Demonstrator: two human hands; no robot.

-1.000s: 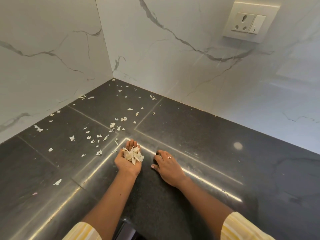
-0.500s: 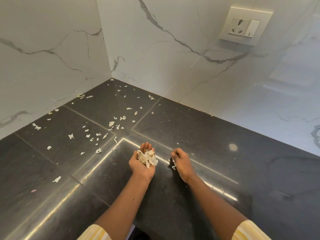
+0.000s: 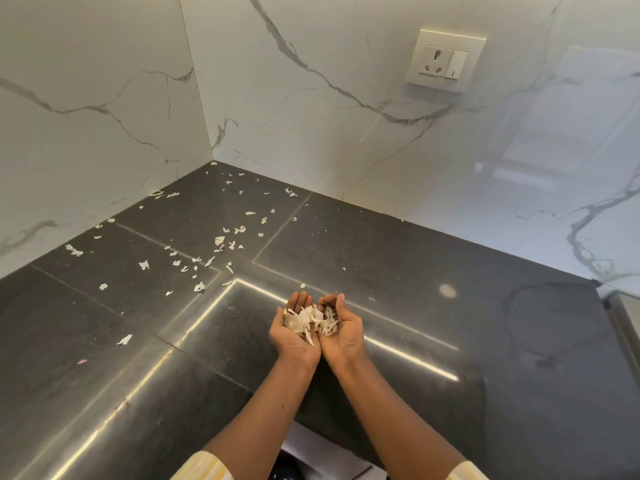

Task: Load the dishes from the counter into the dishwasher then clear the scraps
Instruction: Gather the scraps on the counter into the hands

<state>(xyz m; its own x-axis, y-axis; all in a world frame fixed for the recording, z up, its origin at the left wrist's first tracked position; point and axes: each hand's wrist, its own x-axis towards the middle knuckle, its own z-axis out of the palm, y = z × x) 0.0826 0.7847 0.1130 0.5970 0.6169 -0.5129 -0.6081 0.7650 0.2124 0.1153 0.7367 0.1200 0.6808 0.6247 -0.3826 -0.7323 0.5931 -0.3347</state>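
Many loose scraps (image 3: pixel 194 261): pale flakes scattered over the left and corner part of the dark counter (image 3: pixel 433 278), thickest near the seam lines, thinning toward the marble walls; a few single flakes lie well apart at far left.
Corner: the flakes reach right up to where the two walls meet, so that stretch will likely need a sweep outward.
Left hand (image 3: pixel 294 332): palm up above the counter, fingers (image 3: pixel 299 301) held together and curled slightly upward, forming a bowl under a heap of gathered scraps (image 3: pixel 304 322).
Right hand (image 3: pixel 341 329): palm up and tilted inward, its edge touching the left, fingers (image 3: pixel 337 301) together and curled; it carries a smaller share of the heap.
Why cupped: pressed side by side, the palms leave no gap for light flakes to slip through.
Dishes: none in sight on this stretch of counter; the dishwasher is not visible.
Socket plate (image 3: pixel 445 62): on the right wall, well clear of the work.
Stage: judged mid-clearing, one handful collected, most flakes left.
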